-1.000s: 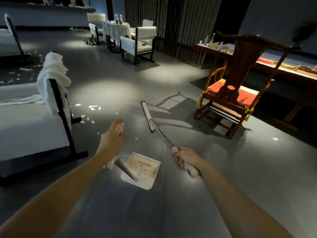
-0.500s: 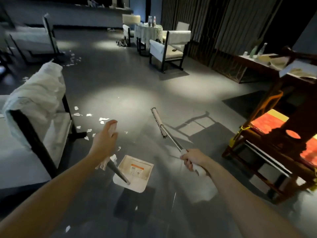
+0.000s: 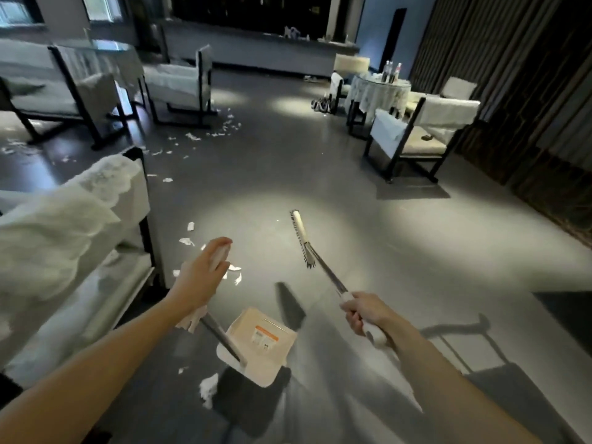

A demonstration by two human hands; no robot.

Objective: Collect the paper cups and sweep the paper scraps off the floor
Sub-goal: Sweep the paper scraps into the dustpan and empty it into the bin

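Since a second ago the view has swung left: the red wooden chair is gone from sight, and the nearest paper scraps now lie just past my left grip rather than well ahead of it. That left grip is closed round the top of the dustpan handle, and the pan hangs below and slightly right of it, close to the floor. My right grip is closed round the white end of the broom. Its long axis runs forward and a little left from that grip, head farthest out and, I judge, off the floor. The scraps sit left of the broom head, between it and the white-covered chair, so the broom must swing left, then draw back toward the pan. One more scrap lies just behind the pan, on its left side.
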